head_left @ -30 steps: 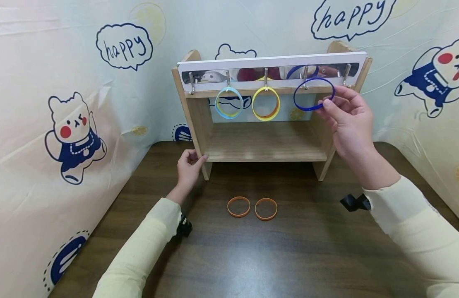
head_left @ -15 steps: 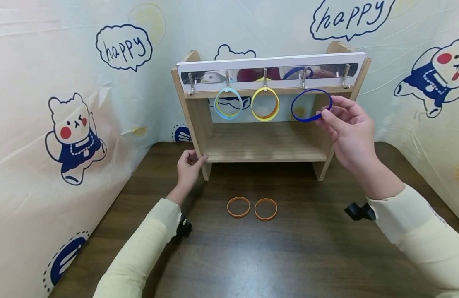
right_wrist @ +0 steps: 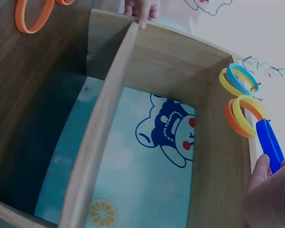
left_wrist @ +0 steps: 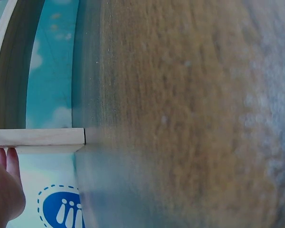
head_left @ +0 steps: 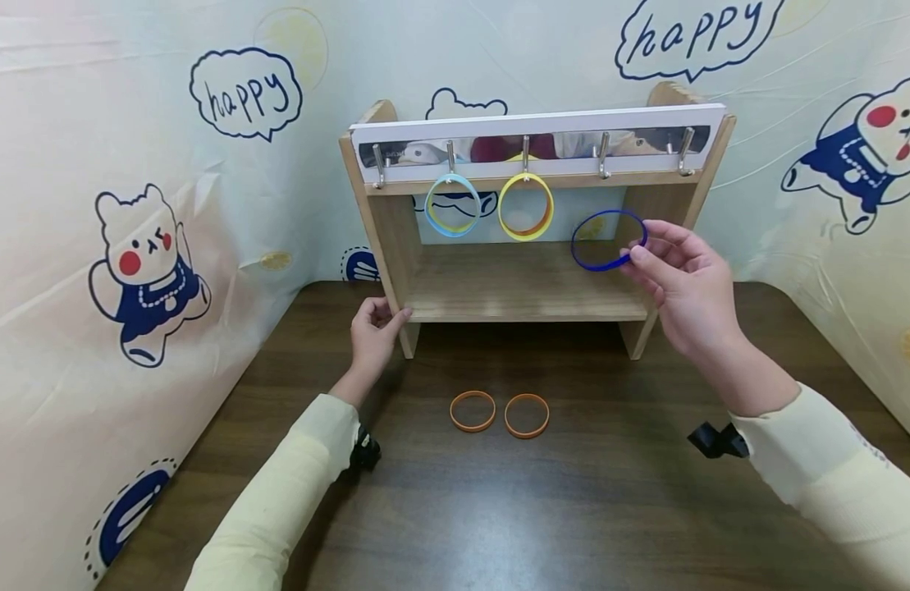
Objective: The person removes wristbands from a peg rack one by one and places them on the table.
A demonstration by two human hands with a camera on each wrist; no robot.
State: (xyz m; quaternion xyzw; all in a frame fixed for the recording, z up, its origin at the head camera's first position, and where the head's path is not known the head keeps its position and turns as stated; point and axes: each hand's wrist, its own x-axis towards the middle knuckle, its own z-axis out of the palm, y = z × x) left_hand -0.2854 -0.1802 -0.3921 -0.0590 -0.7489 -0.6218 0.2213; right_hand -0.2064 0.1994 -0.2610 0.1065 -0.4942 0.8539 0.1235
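Observation:
My right hand (head_left: 694, 287) pinches a dark blue silicone wristband (head_left: 598, 268) between thumb and fingers, below the row of hooks and in front of the wooden rack. In the right wrist view the blue wristband (right_wrist: 270, 145) appears edge-on beside the hanging bands. My left hand (head_left: 373, 332) grips the lower edge of the rack's left side panel (head_left: 391, 238), thumb in front and fingers on the outer side. From one hook hang a light blue wristband (head_left: 429, 203) and a yellow one behind it. A yellow wristband (head_left: 503, 209) hangs with an orange one on the hook beside.
Two orange wristbands, a left one (head_left: 473, 428) and a right one (head_left: 527, 435), lie flat on the dark wooden table (head_left: 455, 509). The rack's white rail (head_left: 536, 121) bears several metal hooks over a shelf board (head_left: 528, 279). A printed cloth (head_left: 240, 205) surrounds the table.
My right hand has lowered the blue wristband from in front of the hooks to below them, slightly leftward. The left hand has stayed in place on the panel.

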